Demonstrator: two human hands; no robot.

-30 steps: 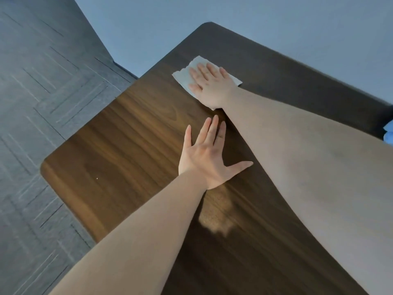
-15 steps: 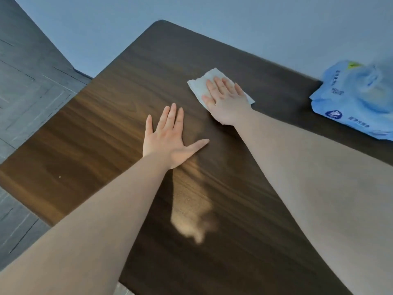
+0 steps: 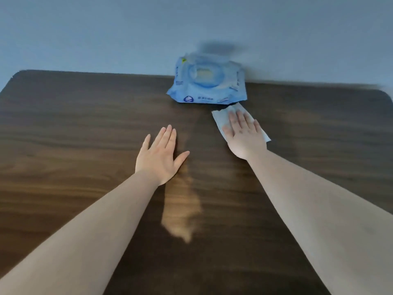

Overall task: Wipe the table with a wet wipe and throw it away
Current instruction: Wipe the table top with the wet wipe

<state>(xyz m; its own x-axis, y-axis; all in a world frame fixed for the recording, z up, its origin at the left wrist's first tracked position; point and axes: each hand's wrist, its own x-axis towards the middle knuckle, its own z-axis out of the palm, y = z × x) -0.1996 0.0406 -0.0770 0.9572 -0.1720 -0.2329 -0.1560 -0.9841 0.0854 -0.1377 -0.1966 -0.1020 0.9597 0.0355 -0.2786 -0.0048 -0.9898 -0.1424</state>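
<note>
While the right hand lies palm down with its fingers stretched flat and close together, its grip is not closed around anything: it presses the white wet wipe against the dark wooden surface. Most of the wipe is covered by the hand; a far-left corner pokes out beyond the fingertips and a small corner shows at the right side of the hand near the wrist. The wipe lies spread out rather than bunched.

Just to the left, well apart from the wipe, the left hand rests flat on the bare surface, its grip empty, fingers extended and held together, thumb splayed out to the right. Both bare forearms run back toward the bottom corners of the view.

Just beyond the wipe, near the far edge of the surface, sits a blue pack of wet wipes, with a round flap area on top; its print is too blurred to read. The wipe's far corner comes very close to the pack's near edge, though whether they touch cannot be told.

A pale, bright reflection streaks the wood between the two forearms. Behind the surface rises a plain blue-grey wall. The surface's two far corners are rounded.
</note>
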